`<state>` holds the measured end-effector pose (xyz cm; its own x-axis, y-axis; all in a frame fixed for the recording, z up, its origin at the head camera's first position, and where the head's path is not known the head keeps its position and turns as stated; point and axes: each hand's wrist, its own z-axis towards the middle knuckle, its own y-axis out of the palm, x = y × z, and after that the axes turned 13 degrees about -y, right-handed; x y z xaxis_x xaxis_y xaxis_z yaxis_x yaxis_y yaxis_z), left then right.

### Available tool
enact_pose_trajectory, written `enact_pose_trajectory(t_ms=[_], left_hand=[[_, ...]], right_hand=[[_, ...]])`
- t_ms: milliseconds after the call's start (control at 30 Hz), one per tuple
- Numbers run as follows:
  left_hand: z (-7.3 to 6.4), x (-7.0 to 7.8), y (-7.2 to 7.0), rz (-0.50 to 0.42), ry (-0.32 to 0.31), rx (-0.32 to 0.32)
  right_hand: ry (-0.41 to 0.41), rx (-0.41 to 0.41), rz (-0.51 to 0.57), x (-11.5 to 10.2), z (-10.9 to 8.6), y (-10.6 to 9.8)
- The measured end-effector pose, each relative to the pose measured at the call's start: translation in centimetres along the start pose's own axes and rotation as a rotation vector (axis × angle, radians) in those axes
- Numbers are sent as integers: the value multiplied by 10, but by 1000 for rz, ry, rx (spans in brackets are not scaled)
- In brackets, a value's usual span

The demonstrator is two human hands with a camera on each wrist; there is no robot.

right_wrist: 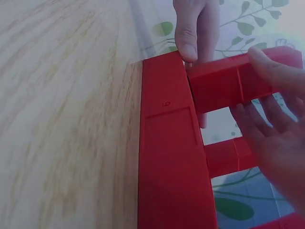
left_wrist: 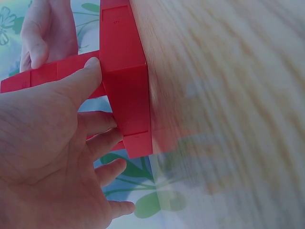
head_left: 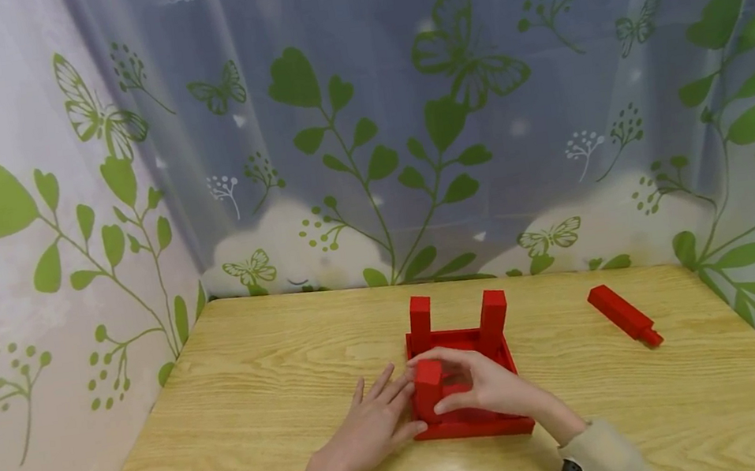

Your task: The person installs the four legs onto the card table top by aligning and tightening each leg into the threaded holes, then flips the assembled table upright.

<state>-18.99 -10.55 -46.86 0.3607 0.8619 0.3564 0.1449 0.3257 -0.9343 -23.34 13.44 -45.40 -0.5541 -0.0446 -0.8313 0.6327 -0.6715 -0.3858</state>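
A square red plastic frame [head_left: 475, 429] lies on the table with upright red legs at several corners, like an upturned small stool. My right hand [head_left: 494, 386] holds the near-left leg [head_left: 430, 389], thumb on one side and fingers on the other; the right wrist view shows this leg [right_wrist: 214, 86] standing at the frame's end. At that same corner, my left hand [head_left: 367, 429] rests against the frame's outer side with spread fingers, its thumb touching near the leg's base. Two more legs, the far-left [head_left: 421, 324] and the far-right [head_left: 493, 317], stand at the back.
A loose red leg [head_left: 620, 312] with a narrow peg end lies on the wooden table [head_left: 260, 378] at the right. A curtain [head_left: 361, 110] printed with green leaves and butterflies hangs behind the table and along both sides.
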Motion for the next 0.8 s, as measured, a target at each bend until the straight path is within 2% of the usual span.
enact_pose_trajectory(t_ms=[233,400,533,667,800], left_hand=[[0,0,0,-13,1,-2],[0,0,0,-12,1,-8],[1,0,1,-2,-3,-3],[0,0,0,2,-9,-1],[1,0,1,-2,-4,1]], right_hand=[[63,71,-280,-1,8,9],[56,66,-323,-2,9,12],[54,48,-248,-3,6,10],[41,19,-98,-3,1,4],[13,-30,5,-1,-5,-3]])
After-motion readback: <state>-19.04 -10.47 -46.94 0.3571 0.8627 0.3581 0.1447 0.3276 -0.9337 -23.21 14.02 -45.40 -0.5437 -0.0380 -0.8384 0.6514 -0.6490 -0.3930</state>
